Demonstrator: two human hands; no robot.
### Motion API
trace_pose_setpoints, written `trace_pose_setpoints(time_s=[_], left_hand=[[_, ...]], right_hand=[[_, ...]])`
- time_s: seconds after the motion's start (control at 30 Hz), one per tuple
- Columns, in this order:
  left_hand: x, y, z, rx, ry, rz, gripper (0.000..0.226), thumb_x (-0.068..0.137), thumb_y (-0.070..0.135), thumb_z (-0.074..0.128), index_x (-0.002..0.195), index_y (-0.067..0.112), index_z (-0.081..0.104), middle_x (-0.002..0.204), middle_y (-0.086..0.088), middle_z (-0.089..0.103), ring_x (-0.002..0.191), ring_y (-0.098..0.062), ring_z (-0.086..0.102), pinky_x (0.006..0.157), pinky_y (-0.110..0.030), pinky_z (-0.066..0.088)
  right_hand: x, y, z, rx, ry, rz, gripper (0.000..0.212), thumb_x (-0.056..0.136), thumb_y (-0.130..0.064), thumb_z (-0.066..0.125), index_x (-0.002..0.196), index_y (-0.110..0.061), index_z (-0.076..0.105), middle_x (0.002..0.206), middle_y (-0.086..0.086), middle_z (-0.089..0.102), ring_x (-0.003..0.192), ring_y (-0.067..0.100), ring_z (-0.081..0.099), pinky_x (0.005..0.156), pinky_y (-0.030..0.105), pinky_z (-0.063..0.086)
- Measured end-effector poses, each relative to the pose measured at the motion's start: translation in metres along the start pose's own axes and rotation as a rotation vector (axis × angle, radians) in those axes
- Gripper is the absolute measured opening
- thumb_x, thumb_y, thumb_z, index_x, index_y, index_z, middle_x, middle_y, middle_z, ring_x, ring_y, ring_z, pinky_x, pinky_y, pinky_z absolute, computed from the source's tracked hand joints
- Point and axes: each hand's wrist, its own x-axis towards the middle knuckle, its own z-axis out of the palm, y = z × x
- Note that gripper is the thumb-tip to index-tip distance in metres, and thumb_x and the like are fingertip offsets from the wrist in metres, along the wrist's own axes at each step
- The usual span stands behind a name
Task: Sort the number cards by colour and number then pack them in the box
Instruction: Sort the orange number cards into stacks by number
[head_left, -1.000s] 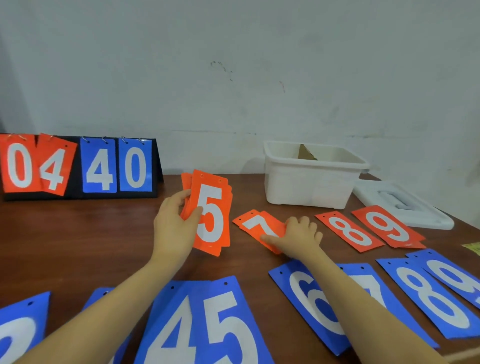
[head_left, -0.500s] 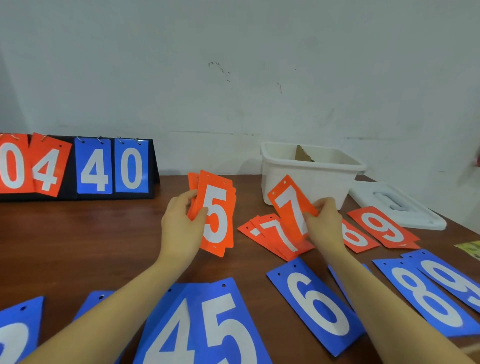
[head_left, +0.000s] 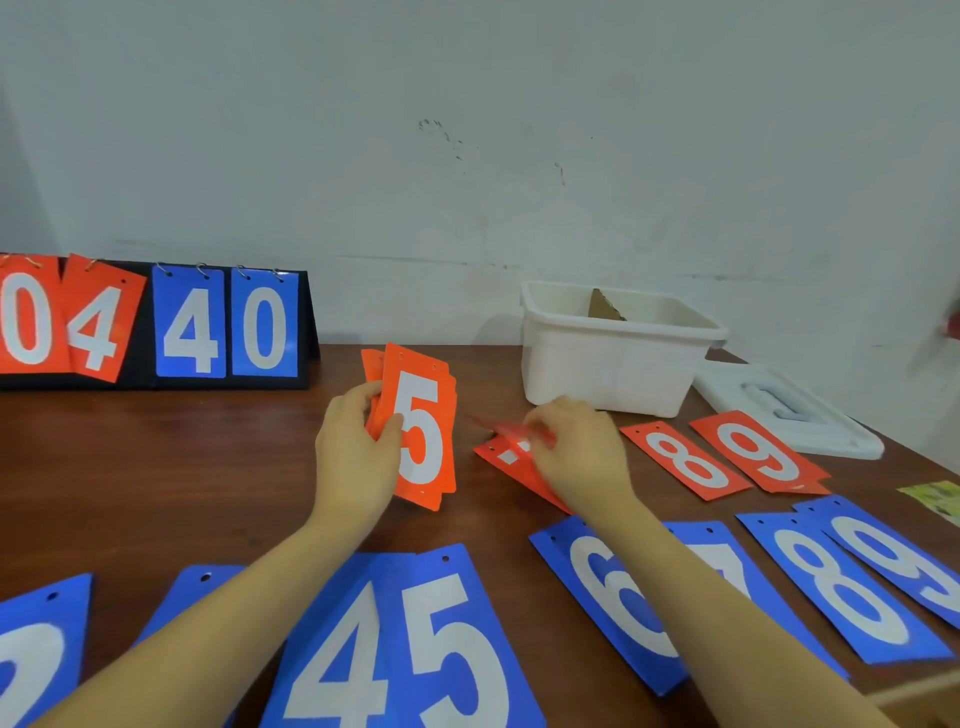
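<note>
Nearest the camera, blue cards lie face up in number order along the tabletop: a blue 4, a blue 5, a blue 6, then a blue 8 and a blue 9 overlapping at the right. A blue 7 between the 6 and 8 is mostly hidden by the right forearm.

Mid-table, the left hand grips a fanned orange stack, thumb across the face of a 5, held upright and clear of the wood. The right hand is curled, pinching a blurred orange card just above the orange 7 pile. Half a second ago that hand held a 7 raised and facing the camera; now it is low over the pile again, so the card is either being laid back or squared with its fellows. Blur prevents telling which. An orange 8 and orange 9 lie to the right.

Farther back, the white box stands open, its lid beside it. A scoreboard stand sits far left against the wall.

Judgement: sorting of orange continues; packing not yet begun.
</note>
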Motion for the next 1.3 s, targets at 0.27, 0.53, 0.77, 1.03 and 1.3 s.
trace_pose_setpoints(time_s=[0.27, 0.53, 0.77, 1.03, 1.3], left_hand=[[0.002, -0.008, -0.016, 0.042, 0.014, -0.055, 0.040, 0.092, 0.018, 0.054, 0.131, 0.016, 0.046, 0.131, -0.004, 0.050, 0.118, -0.020, 0.051, 0.081, -0.025, 0.043], [0.005, -0.009, -0.009, 0.045, -0.035, -0.043, 0.039, 0.093, 0.018, 0.053, 0.132, 0.016, 0.045, 0.131, -0.004, 0.049, 0.118, -0.019, 0.051, 0.082, -0.024, 0.044], [0.006, -0.014, -0.020, 0.002, -0.001, -0.043, 0.043, 0.093, 0.017, 0.052, 0.135, 0.017, 0.041, 0.133, -0.004, 0.049, 0.118, -0.018, 0.050, 0.085, -0.026, 0.045], [-0.005, 0.006, -0.009, -0.241, -0.003, 0.011, 0.040, 0.092, 0.016, 0.055, 0.127, 0.025, 0.038, 0.106, 0.008, 0.055, 0.092, -0.005, 0.061, 0.062, -0.012, 0.051], [-0.014, 0.011, 0.005, -0.202, -0.112, 0.028, 0.029, 0.093, 0.023, 0.052, 0.122, 0.027, 0.052, 0.109, 0.007, 0.056, 0.098, -0.013, 0.061, 0.075, -0.019, 0.051]], right_hand=[[-0.003, -0.004, 0.017, 0.039, -0.367, 0.324, 0.049, 0.084, -0.055, 0.056, 0.117, -0.020, 0.057, 0.126, 0.001, 0.050, 0.118, 0.022, 0.045, 0.102, 0.041, 0.030], [0.017, -0.004, 0.021, 0.016, -0.560, 0.624, 0.075, 0.075, -0.052, 0.069, 0.133, -0.013, 0.043, 0.138, 0.013, 0.038, 0.130, 0.031, 0.035, 0.106, 0.040, 0.029], [0.014, -0.008, 0.013, 0.746, -0.171, 0.523, 0.023, 0.087, -0.015, 0.062, 0.106, -0.012, 0.049, 0.116, 0.009, 0.061, 0.104, 0.023, 0.060, 0.085, 0.035, 0.050], [0.010, -0.058, 0.014, 1.145, -0.082, 0.487, 0.025, 0.087, -0.010, 0.064, 0.108, -0.013, 0.051, 0.113, 0.009, 0.063, 0.102, 0.024, 0.063, 0.089, 0.041, 0.054], [0.000, -0.061, 0.015, 1.097, -0.149, 0.380, 0.040, 0.085, -0.016, 0.068, 0.120, -0.019, 0.048, 0.108, 0.003, 0.062, 0.100, 0.019, 0.063, 0.083, 0.029, 0.054]])
